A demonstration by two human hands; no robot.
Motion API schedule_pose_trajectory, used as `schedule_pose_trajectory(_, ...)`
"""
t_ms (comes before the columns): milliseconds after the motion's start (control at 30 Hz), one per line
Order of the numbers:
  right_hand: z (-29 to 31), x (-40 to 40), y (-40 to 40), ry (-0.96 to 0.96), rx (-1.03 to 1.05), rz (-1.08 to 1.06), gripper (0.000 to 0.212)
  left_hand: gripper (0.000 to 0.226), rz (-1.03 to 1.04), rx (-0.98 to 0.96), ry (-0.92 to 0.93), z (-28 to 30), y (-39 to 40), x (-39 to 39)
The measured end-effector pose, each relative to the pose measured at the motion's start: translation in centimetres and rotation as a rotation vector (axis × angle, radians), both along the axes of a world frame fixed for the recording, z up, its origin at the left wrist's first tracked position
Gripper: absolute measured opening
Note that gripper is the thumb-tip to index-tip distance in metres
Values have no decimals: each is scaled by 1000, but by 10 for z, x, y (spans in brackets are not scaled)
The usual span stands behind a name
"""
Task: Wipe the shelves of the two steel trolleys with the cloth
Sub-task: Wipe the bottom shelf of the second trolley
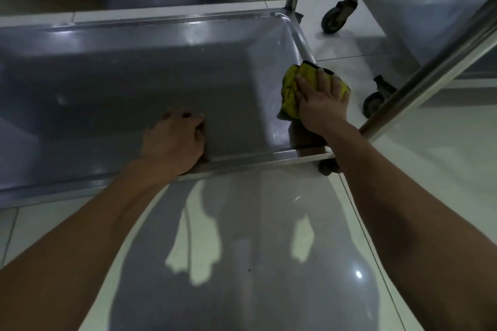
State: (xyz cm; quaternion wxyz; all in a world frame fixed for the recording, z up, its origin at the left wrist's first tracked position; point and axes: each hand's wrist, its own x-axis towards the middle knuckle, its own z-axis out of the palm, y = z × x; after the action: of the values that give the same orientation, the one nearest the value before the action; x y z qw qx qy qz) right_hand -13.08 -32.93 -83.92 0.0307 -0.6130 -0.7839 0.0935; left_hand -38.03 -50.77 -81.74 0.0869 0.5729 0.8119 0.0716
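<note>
we press the yellow cloth (291, 88) flat under our right hand (321, 103), fingers spread, at the right end of the bottom shelf (134, 83). our left hand (174, 140) curls over the shelf's near rim. two castors (336, 17) stand on the tiled floor (430, 169) beyond.

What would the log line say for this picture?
right hand: presses yellow cloth flat on bottom shelf, right end | left hand: fingers curled, rests on shelf's front rim
</note>
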Motion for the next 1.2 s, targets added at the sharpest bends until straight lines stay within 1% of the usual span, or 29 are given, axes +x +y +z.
schedule_pose_trajectory(133, -3, -11, 7, -28, -17, 15, 51, 44, -4, -21, 18, 0, 1, 0)
schedule_pose_trajectory(267, -6, -39, 13, -63, -38, 127, 52, 45, -42, -65, 97, -1, -3, -2)
schedule_pose_trajectory(300, -7, -51, 13, -56, -44, 161, 52, 45, -55, -72, 93, -1, -2, -3)
schedule_pose_trajectory(367, -9, -77, 8, -33, -52, 206, 52, 42, -91, -87, 31, 2, -3, -12)
schedule_pose_trajectory(433, -12, -100, -1, -30, -41, 239, 52, 36, -99, -55, -22, 9, -8, -33)
schedule_pose_trajectory(500, -15, -120, -11, -36, -15, 272, 53, 36, -49, 12, 46, 12, -19, -68)
schedule_pose_trajectory(533, -16, -130, -17, -33, -13, 282, 53, 40, -3, 16, 80, 11, -27, -86)
schedule_pose_trajectory(600, -16, -150, -26, -26, -32, 298, 54, 48, 100, -23, 69, 6, -42, -114)
schedule_pose_trajectory(667, -15, -173, -36, -26, -53, 317, 55, 51, 157, -72, 34, -3, -51, -125)
schedule_pose_trajectory(800, -13, -234, -63, -18, -63, 403, 54, 52, 180, -85, 12, -11, -54, -129)
schedule_pose_trajectory(900, -10, -285, -88, -3, -67, 532, 54, 50, 158, -93, 44, -12, -57, -134)
schedule_pose_trajectory(967, -8, -307, -98, 4, -68, 609, 55, 52, 157, -85, 23, -13, -58, -138)
schedule_pose_trajectory(1100, -7, -305, -95, 29, -82, 660, 52, 54, 155, -65, 12, -17, -59, -145)
schedule_pose_trajectory(1200, -8, -285, -86, 68, -78, 630, 51, 51, 161, -64, 30, -17, -56, -142)
